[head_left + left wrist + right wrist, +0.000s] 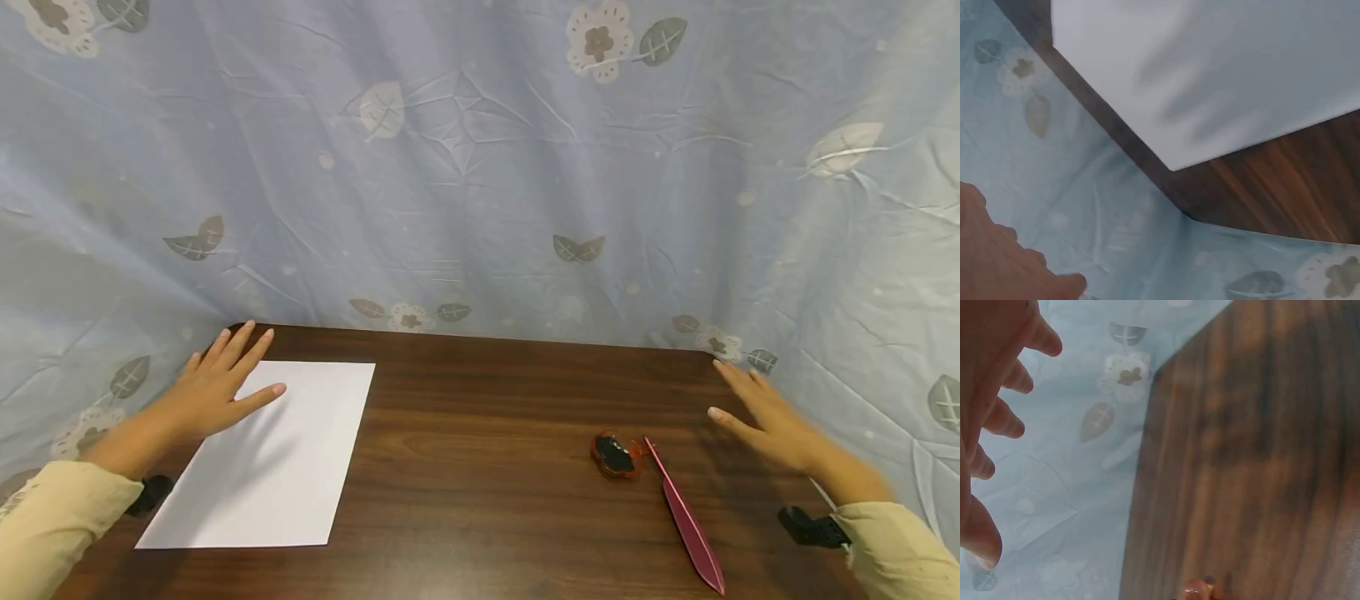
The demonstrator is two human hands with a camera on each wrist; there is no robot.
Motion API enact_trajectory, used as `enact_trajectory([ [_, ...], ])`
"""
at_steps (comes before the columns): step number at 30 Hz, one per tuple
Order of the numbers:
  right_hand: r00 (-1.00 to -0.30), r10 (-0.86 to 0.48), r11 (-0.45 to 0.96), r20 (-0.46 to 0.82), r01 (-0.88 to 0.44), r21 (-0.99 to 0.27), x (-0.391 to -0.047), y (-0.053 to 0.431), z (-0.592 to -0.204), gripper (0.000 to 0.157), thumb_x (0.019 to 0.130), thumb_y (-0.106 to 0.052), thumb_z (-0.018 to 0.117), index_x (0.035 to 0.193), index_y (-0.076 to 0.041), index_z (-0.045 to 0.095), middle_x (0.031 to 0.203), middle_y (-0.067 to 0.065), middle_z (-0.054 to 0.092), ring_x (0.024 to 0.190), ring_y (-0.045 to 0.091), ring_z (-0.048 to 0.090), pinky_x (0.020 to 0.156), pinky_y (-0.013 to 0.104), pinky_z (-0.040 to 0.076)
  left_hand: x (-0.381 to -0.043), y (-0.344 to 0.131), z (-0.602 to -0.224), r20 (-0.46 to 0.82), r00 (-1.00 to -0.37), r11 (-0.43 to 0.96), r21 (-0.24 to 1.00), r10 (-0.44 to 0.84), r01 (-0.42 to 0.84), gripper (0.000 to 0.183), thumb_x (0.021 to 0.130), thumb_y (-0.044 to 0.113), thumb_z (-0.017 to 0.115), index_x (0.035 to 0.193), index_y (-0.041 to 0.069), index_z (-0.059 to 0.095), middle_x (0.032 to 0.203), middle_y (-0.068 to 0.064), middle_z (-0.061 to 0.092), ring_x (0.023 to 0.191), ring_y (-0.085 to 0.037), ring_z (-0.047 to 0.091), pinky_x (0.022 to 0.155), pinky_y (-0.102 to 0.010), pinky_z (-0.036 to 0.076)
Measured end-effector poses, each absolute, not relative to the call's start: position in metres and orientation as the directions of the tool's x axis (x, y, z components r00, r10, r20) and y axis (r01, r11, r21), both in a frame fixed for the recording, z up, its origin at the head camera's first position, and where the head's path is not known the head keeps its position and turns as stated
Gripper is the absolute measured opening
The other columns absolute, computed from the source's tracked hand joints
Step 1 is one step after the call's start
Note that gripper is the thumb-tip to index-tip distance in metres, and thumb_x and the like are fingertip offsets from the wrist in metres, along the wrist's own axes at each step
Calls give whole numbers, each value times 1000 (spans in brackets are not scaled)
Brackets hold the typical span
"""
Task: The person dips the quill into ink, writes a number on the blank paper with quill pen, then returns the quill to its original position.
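I see left hand (210, 402) above white sheet (307, 458), right hand (776, 429) raised; both empty, fingers spread. Pink quill (686, 518) lies on table (480, 467), left of and nearer the body than right hand, the closer one; long axis slants away-left, thin end beside red-rimmed black piece (615, 456).

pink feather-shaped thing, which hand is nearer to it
Right. The right hand is raised to the right of the pink feather-shaped thing; the left hand is far to its left, by the white paper.
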State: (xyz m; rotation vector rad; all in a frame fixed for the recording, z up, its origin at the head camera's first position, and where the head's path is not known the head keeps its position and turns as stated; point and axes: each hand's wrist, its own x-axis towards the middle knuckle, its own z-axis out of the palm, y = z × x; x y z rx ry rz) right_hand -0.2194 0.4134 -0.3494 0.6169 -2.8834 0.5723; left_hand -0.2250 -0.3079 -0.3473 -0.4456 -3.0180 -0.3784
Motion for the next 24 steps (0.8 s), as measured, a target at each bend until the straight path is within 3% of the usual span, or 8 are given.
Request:
enact_trajectory([
  [7,-920,-359,802,155,-389,-453,-218,413,-366,73,98,-25,54,156,-19,10,154,30,17,136,61,3,98,78,8,-226,-332,-363,82,-951,914,265,297,308,87,97,49,49,154,12,-5,158,-24,-11,140,-52,-10,100,-77,3],
  [13,-940,-325,819,105,-335,-465,-212,410,-381,76,97,-29,57,155,-28,8,154,27,22,130,61,25,88,76,29,-226,-353,-385,47,-952,914,271,302,303,88,96,48,50,154,11,-4,159,-23,-7,142,-49,-8,102,-76,3],
  [19,-921,-356,780,157,-386,-494,-208,408,-401,77,94,-22,62,155,-17,16,142,29,42,123,58,39,87,69,39,-222,-366,-406,5,-953,913,288,302,290,91,94,49,53,154,10,-3,159,-23,-5,142,-50,-4,104,-73,4],
  [24,-899,-391,766,199,-437,-470,-206,409,-413,72,92,-19,65,152,-12,25,135,26,51,120,46,50,89,57,45,-220,-368,-419,-24,-953,905,322,303,280,91,93,48,55,153,2,5,158,-26,2,141,-52,0,103,-74,6],
])
